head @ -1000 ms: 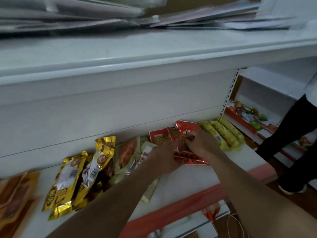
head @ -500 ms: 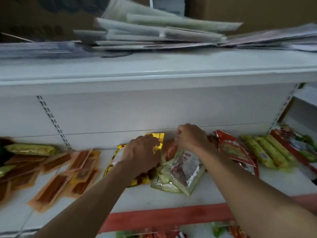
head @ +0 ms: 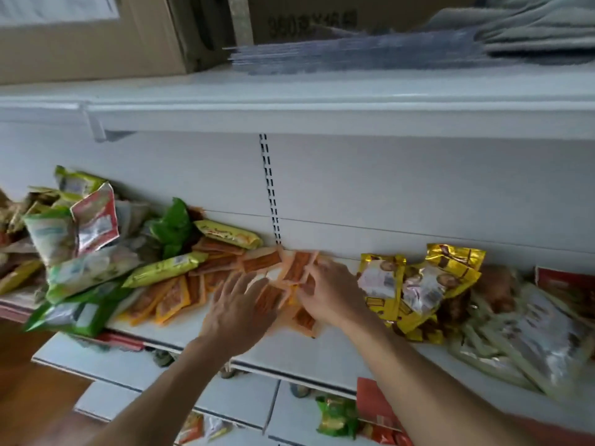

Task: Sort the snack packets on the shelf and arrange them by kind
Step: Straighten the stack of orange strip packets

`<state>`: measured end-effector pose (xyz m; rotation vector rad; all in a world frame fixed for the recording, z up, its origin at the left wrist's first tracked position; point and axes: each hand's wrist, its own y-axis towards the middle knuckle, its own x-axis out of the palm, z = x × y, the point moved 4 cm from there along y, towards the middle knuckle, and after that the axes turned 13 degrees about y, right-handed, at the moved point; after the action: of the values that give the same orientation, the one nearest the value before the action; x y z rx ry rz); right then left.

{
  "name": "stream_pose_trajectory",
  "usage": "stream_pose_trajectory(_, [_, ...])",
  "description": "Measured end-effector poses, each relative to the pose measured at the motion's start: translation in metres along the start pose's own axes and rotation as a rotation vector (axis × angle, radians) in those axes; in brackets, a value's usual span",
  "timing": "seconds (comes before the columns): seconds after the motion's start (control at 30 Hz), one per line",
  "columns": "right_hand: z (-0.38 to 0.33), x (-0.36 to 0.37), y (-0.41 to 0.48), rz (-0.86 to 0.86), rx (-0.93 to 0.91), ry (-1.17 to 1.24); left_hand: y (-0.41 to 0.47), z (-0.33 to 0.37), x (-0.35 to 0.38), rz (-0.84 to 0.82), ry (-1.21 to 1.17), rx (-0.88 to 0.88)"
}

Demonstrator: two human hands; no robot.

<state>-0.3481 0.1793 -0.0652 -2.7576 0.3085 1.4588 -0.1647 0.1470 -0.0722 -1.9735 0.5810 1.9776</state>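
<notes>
Flat orange snack packets (head: 180,292) lie spread across the middle of the white shelf (head: 322,358). My left hand (head: 238,313) hovers over them with fingers spread and holds nothing. My right hand (head: 328,292) pinches a few orange packets (head: 297,268) fanned out near the back wall. Gold packets (head: 415,284) sit just right of my right hand. Pale green-edged clear packets (head: 528,346) lie at the far right. A mixed heap of green, yellow and red packets (head: 83,246) fills the left end.
An upper shelf (head: 289,101) overhangs, carrying cardboard boxes (head: 87,37) and stacked flat sheets (head: 370,53). Lower shelves below hold more packets (head: 338,416). A slotted upright (head: 270,188) runs down the back wall. Wooden floor shows at the lower left.
My view swung left along the shelf. Both hands left the gold and clear packets and moved onto the orange packets; the right hand now pinches several of them.
</notes>
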Motion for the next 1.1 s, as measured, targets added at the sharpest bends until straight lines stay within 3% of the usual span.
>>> stream_pose_trajectory(0.13, [-0.006, 0.065, -0.005, -0.056, 0.144, -0.123, 0.003, -0.053, 0.039, -0.155, 0.005, -0.059])
stream_pose_trajectory(0.33, [-0.015, 0.083, -0.006, 0.116, 0.112, -0.122, 0.021, -0.063, 0.063, -0.103, -0.096, 0.041])
stream_pose_trajectory(0.47, [-0.028, 0.086, 0.009, 0.207, 0.191, -0.032, 0.021, -0.059, 0.052, -0.039, -0.242, 0.13])
stream_pose_trajectory(0.57, [-0.045, 0.103, 0.016, 0.203, 0.199, -0.115, 0.015, -0.078, 0.027, 0.117, -0.532, 0.194])
stream_pose_trajectory(0.7, [-0.044, 0.113, 0.016, 0.235, 0.207, -0.13, -0.006, -0.13, 0.007, 0.544, -0.5, 0.127])
stream_pose_trajectory(0.8, [-0.044, 0.114, 0.017, 0.287, 0.215, -0.076, -0.022, -0.164, 0.012, 0.659, -0.547, 0.029])
stream_pose_trajectory(0.9, [-0.044, 0.115, 0.017, 0.258, 0.22, -0.092, -0.026, -0.165, 0.018, 0.571, -0.626, 0.085])
stream_pose_trajectory(1.1, [-0.047, 0.11, 0.016, 0.239, 0.215, -0.096, -0.009, -0.142, 0.019, 0.148, -0.789, 0.04])
